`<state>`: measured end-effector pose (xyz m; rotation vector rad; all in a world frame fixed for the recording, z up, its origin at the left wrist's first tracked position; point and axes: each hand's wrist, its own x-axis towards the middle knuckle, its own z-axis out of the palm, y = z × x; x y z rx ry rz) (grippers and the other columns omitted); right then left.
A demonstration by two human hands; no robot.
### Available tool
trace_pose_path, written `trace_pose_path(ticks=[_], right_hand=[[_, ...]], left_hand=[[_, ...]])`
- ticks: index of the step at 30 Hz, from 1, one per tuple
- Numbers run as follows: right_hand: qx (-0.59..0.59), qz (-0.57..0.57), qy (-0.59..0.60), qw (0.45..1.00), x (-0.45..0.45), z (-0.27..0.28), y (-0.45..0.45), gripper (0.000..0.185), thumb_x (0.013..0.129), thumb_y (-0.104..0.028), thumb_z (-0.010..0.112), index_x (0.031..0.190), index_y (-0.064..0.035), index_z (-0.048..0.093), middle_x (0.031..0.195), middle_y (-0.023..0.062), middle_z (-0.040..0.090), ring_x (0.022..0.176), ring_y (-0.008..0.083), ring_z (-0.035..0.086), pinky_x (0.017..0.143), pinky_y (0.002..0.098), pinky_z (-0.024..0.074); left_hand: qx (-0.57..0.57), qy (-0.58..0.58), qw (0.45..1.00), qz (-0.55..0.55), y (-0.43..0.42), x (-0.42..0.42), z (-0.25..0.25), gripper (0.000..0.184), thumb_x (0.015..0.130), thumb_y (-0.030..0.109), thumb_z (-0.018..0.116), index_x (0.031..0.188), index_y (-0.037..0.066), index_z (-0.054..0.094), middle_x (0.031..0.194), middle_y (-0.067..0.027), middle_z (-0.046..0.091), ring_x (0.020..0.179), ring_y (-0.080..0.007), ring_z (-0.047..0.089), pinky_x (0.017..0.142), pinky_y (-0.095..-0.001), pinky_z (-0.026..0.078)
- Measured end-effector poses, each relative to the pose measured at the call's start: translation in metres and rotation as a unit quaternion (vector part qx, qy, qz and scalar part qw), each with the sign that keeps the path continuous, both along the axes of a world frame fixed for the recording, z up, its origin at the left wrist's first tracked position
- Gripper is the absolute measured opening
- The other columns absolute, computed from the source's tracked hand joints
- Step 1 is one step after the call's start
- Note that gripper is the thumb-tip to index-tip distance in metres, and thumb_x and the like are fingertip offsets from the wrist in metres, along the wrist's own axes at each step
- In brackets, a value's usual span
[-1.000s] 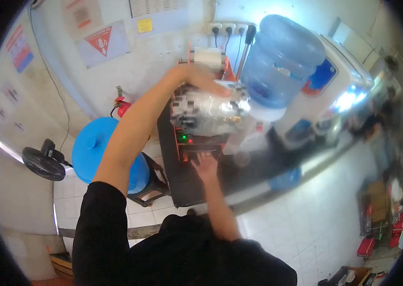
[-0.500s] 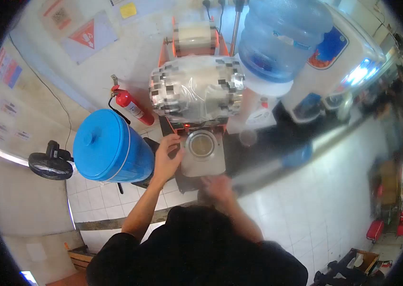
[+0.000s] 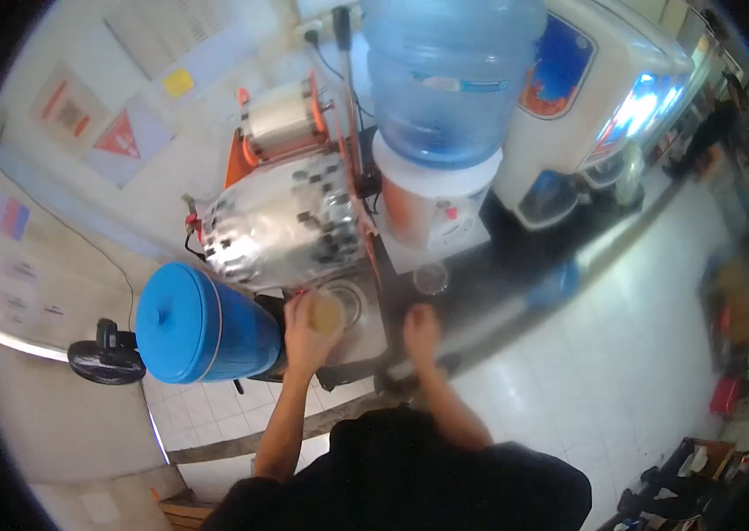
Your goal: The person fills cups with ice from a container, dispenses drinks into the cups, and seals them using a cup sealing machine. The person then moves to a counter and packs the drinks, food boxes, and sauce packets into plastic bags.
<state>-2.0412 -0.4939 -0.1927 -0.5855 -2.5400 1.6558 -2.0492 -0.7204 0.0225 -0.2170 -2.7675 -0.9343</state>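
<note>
My left hand (image 3: pixel 305 332) is wrapped around a cup of yellowish drink (image 3: pixel 327 314). The cup is held over the metal plate (image 3: pixel 366 341) of a cup sealing machine, beside the plate's round ring (image 3: pixel 350 299). Above the plate sits the machine's big roll of printed sealing film (image 3: pixel 281 221). On the dark counter to the right stands a clear round plastic cup (image 3: pixel 430 279). My right hand (image 3: pixel 421 332) is just below that cup, apart from it. Motion smears its fingers.
A blue lidded bucket (image 3: pixel 180 319) stands left of the machine, with a black fan (image 3: pixel 107 358) beyond it. A water dispenser with a large blue bottle (image 3: pixel 454 80) stands behind the counter (image 3: pixel 472 301). Farther right, a blue object (image 3: pixel 556 285) lies blurred near the counter edge.
The view has turned to the right. My left hand, previously holding nothing beside the ring, now has the cup of drink. My right hand has moved from the plate's front edge toward the clear cup.
</note>
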Motion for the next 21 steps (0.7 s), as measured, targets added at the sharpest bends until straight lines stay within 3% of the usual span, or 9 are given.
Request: trace_pose_path(ticks=[2,4,7,11,12,14,16,20,21], right_hand=[[0.187,-0.037,0.114,0.975,-0.011,0.082,0.037,0.057,0.087,-0.024,0.069,0.139,-0.0104,0.052,0.138,0.0194,0.053,0.124,0.0384,0.053,0.098,0.0494,0.0469],[0.417,0.051,0.124,0.899,-0.041,0.116,0.066,0.058,0.086,-0.025,0.069,0.140,-0.0127,0.051,0.139,0.0192,0.050,0.129,0.0429,0.046,0.098,0.0576,0.0447],[0.304,0.221,-0.061,0.925,-0.086,0.072,0.087,0.055,0.085,-0.028,0.068,0.136,-0.0155,0.053,0.136,0.0204,0.052,0.128,0.0450,0.046,0.099,0.0599,0.0444],[0.166,0.180,-0.085,0.966,-0.055,0.079,0.105,0.057,0.077,-0.027,0.070,0.129,-0.0056,0.057,0.133,0.0227,0.055,0.123,0.0416,0.052,0.102,0.0536,0.0453],[0.119,0.119,0.141,0.976,-0.033,0.049,0.113,0.060,0.070,-0.023,0.074,0.124,-0.0026,0.059,0.125,0.0245,0.060,0.112,0.0389,0.059,0.093,0.0527,0.0499],[-0.224,0.034,0.178,0.958,0.013,-0.010,0.123,0.057,0.066,-0.019,0.082,0.115,-0.0046,0.056,0.099,0.0087,0.064,0.078,0.0205,0.062,0.064,0.0350,0.0522],[-0.555,-0.083,0.137,0.816,0.127,-0.019,0.128,0.053,0.080,-0.019,0.077,0.125,-0.0146,0.048,0.097,0.0023,0.058,0.081,0.0121,0.057,0.063,0.0301,0.0493],[-0.674,-0.205,0.201,0.680,0.398,-0.016,0.142,0.061,0.084,-0.027,0.076,0.138,-0.0199,0.047,0.128,0.0097,0.057,0.106,0.0235,0.061,0.082,0.0363,0.0544],[-0.564,-0.180,0.218,0.776,0.459,-0.021,0.156,0.064,0.082,-0.022,0.077,0.138,-0.0155,0.046,0.131,0.0123,0.055,0.111,0.0272,0.061,0.083,0.0412,0.0555]], left_hand=[[-0.014,0.055,0.998,-0.027,-0.006,0.023,0.029,0.087,0.066,0.017,0.085,0.142,0.006,0.045,0.133,-0.0193,0.050,0.121,-0.0362,0.054,0.101,-0.0446,0.047],[0.194,0.001,0.979,-0.064,-0.009,0.042,0.043,0.084,0.070,0.022,0.084,0.142,0.004,0.046,0.133,-0.0171,0.052,0.119,-0.0304,0.057,0.100,-0.0426,0.048],[0.469,-0.069,0.878,-0.061,0.011,0.070,0.043,0.089,0.074,0.036,0.083,0.147,0.005,0.041,0.136,-0.0144,0.052,0.117,-0.0268,0.059,0.100,-0.0422,0.050],[0.700,-0.256,0.653,-0.135,0.048,0.093,-0.022,0.092,0.080,0.058,0.071,0.149,0.010,0.033,0.141,-0.0181,0.049,0.116,-0.0308,0.059,0.090,-0.0444,0.056],[0.682,-0.309,0.646,-0.148,0.061,0.090,-0.038,0.087,0.081,0.058,0.070,0.145,0.010,0.035,0.138,-0.0177,0.050,0.114,-0.0306,0.060,0.089,-0.0446,0.056],[0.614,-0.430,0.638,-0.179,0.089,0.091,-0.072,0.077,0.084,0.057,0.068,0.138,0.010,0.038,0.131,-0.0168,0.052,0.110,-0.0301,0.061,0.087,-0.0449,0.057],[0.505,-0.539,0.633,-0.232,0.120,0.095,-0.100,0.068,0.086,0.056,0.065,0.130,0.010,0.041,0.124,-0.0160,0.054,0.106,-0.0296,0.061,0.085,-0.0453,0.057],[0.275,-0.641,0.621,-0.357,0.201,0.130,-0.139,0.052,0.091,0.053,0.060,0.115,0.010,0.047,0.110,-0.0143,0.057,0.098,-0.0286,0.063,0.082,-0.0459,0.058],[0.229,-0.649,0.614,-0.386,0.226,0.150,-0.145,0.048,0.092,0.053,0.059,0.111,0.010,0.049,0.107,-0.0139,0.058,0.096,-0.0284,0.063,0.081,-0.0461,0.058]])
